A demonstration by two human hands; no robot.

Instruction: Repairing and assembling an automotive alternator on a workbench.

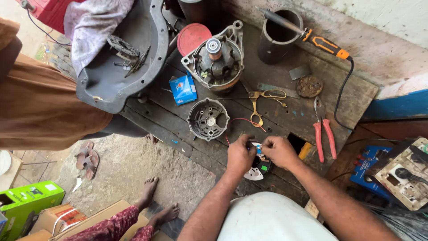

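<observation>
Rough dark wooden planks form the tabletop (285,120), set against a stained concrete wall, with a sandy floor (133,165) below. Near the front edge, both hands work on a small round black-and-white part (258,167) lying flat on the planks. The left hand (240,154) is curled over the part's left side, fingers bent down onto it. The right hand (278,151) is pinched closed at the part's top edge, fingertips gripping something small and blue there; what exactly it is I cannot tell. A thin red wire (245,120) runs from the part toward brass-coloured scissors (263,105) lying just behind the hands. To the left of the scissors sits a round grey metal end cover (207,119), and behind that an open motor housing (217,60) with its shaft pointing up. Red-handled pliers (324,134) lie to the right of the hands. A soldering iron (312,39) with an orange grip rests across a dark cylinder (276,38) at the back. A small blue box (183,89) lies near the motor housing.
</observation>
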